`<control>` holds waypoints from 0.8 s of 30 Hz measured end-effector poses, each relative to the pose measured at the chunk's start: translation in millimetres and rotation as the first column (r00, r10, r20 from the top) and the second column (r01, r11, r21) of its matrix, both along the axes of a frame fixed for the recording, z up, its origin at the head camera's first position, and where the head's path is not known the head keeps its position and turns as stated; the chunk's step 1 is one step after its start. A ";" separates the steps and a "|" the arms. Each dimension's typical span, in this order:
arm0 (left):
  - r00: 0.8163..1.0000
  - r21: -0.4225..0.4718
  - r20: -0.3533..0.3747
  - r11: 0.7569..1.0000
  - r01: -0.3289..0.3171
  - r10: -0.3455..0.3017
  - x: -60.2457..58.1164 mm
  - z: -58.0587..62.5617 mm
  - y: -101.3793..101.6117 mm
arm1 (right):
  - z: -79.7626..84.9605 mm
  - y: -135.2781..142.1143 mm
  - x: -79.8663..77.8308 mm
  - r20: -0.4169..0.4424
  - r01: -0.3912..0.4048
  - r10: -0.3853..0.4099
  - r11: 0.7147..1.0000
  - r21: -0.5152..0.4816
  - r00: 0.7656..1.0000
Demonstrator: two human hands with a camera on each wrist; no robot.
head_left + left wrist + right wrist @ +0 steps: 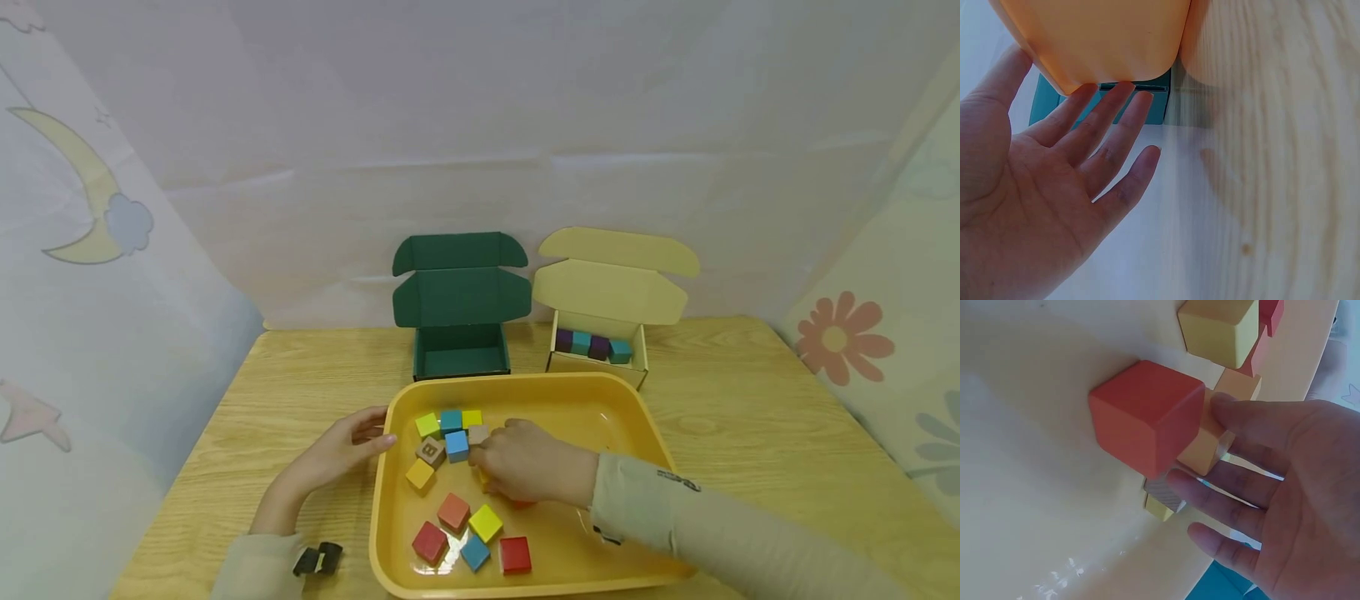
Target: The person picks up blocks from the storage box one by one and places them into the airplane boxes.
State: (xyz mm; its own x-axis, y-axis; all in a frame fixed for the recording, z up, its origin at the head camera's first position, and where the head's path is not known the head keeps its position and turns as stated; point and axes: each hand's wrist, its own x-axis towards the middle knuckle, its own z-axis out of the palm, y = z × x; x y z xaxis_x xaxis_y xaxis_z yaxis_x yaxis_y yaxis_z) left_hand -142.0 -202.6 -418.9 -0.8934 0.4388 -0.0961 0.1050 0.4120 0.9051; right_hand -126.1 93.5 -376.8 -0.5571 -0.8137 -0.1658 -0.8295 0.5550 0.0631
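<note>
A wooden bench (750,417) carried one yellow tray (600,400) and, behind it, two open boxes: a green box (459,333), and a beige box (600,325) holding four cubes in a row, two purple and two teal. The right hand (525,467) reached into the tray, palm down, its fingers (1241,469) straight and spread, touching an orange cube (1147,415) and a yellow cube (1207,450) beside it. The left hand (337,454) lay flat on the bench, fingers (1104,125) straight and slightly apart, tips against the tray's left wall. About a dozen coloured cubes lay loose in the tray.
</note>
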 end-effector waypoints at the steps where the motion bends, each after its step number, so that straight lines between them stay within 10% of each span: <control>1: 1.000 -0.001 0.001 1.000 -0.001 0.001 0.1 0.1 0.1 | 0.9 -0.1 0.0 0.007 0.000 0.000 1.000 -0.003 1.000; 24: 1.000 -0.032 -0.009 0.999 -0.015 0.015 -2.2 -4.8 -0.2 | 38.3 20.3 -25.3 0.070 -0.004 0.006 1.000 -0.023 0.998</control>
